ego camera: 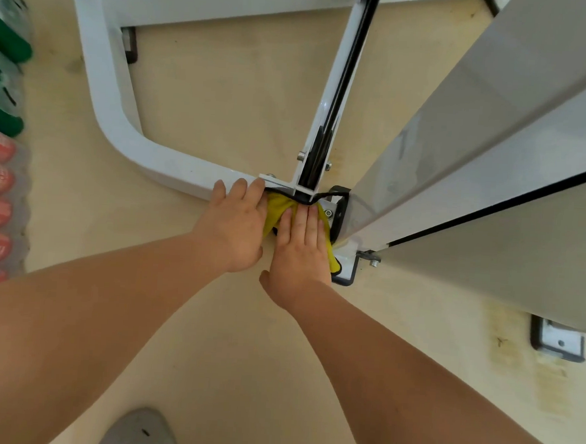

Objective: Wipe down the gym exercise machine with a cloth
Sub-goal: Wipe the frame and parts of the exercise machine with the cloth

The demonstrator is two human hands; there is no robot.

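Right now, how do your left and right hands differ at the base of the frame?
The right hand lies flat on the yellow cloth; the left hand rests on the white frame tube beside the cloth. The right hand is nearer the grey panel than the left hand. Both are palm down with straight fingers.

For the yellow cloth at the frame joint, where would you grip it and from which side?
Pinch the yellow cloth at its loose corner poking out beside the right hand, coming from the near side. Its far edge sits against the white bracket, and the flat palm covers its middle.
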